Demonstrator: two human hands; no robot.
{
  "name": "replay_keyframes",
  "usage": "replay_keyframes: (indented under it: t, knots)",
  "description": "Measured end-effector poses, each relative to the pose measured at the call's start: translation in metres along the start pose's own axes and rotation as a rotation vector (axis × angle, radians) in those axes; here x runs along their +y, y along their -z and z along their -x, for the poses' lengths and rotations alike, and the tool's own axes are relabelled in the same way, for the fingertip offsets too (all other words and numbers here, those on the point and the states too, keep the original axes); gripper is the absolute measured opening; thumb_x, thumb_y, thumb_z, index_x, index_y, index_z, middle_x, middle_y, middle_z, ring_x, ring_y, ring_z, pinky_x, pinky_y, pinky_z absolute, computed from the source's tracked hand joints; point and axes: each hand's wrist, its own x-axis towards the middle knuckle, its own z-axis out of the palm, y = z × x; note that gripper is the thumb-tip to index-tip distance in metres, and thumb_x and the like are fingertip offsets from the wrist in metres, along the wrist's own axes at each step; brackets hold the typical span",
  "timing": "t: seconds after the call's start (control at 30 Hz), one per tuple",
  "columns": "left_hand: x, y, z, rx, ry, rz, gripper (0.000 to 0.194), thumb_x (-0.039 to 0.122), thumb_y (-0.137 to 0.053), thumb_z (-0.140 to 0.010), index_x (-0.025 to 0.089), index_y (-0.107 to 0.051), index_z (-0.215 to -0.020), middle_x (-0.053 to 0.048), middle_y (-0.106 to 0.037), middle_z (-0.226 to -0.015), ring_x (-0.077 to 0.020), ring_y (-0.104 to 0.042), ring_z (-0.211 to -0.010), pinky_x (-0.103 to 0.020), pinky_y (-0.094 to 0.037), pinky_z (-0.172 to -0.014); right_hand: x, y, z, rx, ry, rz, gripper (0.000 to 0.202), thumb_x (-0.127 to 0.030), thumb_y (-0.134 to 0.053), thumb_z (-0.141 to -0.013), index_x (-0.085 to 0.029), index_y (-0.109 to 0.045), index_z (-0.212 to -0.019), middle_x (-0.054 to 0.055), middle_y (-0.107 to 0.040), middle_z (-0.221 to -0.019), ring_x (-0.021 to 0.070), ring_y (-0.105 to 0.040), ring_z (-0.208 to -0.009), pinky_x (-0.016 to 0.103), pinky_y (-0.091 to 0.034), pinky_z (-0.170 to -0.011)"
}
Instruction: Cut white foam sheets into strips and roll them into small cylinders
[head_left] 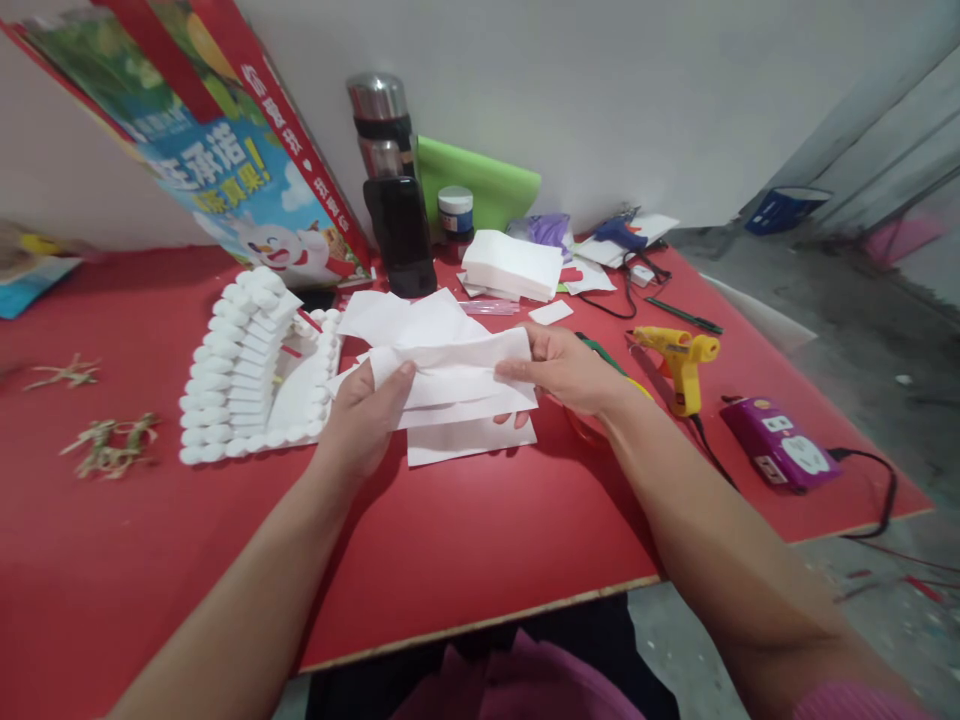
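Note:
Between my two hands is a creased sheet of white paper (pixel 457 372), held just above the table. My left hand (pixel 366 415) pinches its left end, thumb on top. On the right end, the thumb and fingers of my right hand (pixel 562 368) are closed, with some fingertips showing below the sheet. Other white paper pieces lie behind and under it, one loose piece (pixel 469 443) flat on the red table (pixel 480 530). Left of my left hand stands a white model (pixel 247 375) edged with rounded white pieces.
A yellow glue gun (pixel 679 360) and a purple power socket box (pixel 780 445) with cords lie at right. Behind stand a phone (pixel 401 238), a steel thermos (pixel 377 110) and a printed bag (pixel 225 160). Twisted straw-like figures (pixel 112 447) lie left.

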Motion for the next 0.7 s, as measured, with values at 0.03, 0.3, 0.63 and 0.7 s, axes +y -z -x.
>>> replay_keyframes:
  t: [0.03,0.3,0.63,0.7]
  knots:
    - [0.001,0.000,0.001,-0.002,0.003,-0.034,0.036,0.040,-0.081,-0.085,0.015,-0.074,-0.109,-0.006,-0.080,-0.086,-0.0223,-0.076,-0.077,-0.028,-0.058,-0.066,-0.001,0.001,0.000,0.035,0.010,0.009,0.042,-0.029,-0.091,-0.073,-0.021,-0.065,-0.104,0.003,-0.079,-0.089,0.0221,-0.075,-0.065,0.034,-0.062,-0.055]
    - [0.010,0.007,0.005,-0.216,0.093,-0.229,0.036,0.049,-0.070,-0.092,0.014,-0.073,-0.088,-0.006,-0.072,-0.057,-0.0219,-0.068,-0.048,-0.029,-0.055,-0.046,0.001,0.013,0.000,0.131,0.027,-0.003,0.039,-0.018,-0.095,-0.064,-0.017,-0.078,-0.099,0.004,-0.081,-0.098,0.0183,-0.074,-0.088,0.031,-0.061,-0.084]
    - [0.004,0.015,0.002,-0.305,0.147,-0.193,0.022,0.034,-0.083,-0.083,0.014,-0.076,-0.081,-0.007,-0.073,-0.057,-0.0210,-0.066,-0.042,-0.030,-0.057,-0.043,-0.005,0.021,0.003,0.018,-0.035,-0.030,0.036,-0.024,-0.096,-0.065,-0.016,-0.081,-0.097,0.005,-0.082,-0.096,0.0187,-0.076,-0.090,0.031,-0.062,-0.086]
    - [0.004,0.017,0.001,-0.315,0.134,-0.166,0.021,0.033,-0.083,-0.084,0.014,-0.076,-0.080,-0.006,-0.072,-0.055,-0.0197,-0.066,-0.043,-0.028,-0.057,-0.044,-0.004,0.022,0.003,-0.001,-0.052,-0.022,0.034,-0.026,-0.095,-0.068,-0.015,-0.081,-0.096,0.005,-0.082,-0.091,0.0178,-0.076,-0.082,0.028,-0.063,-0.075]
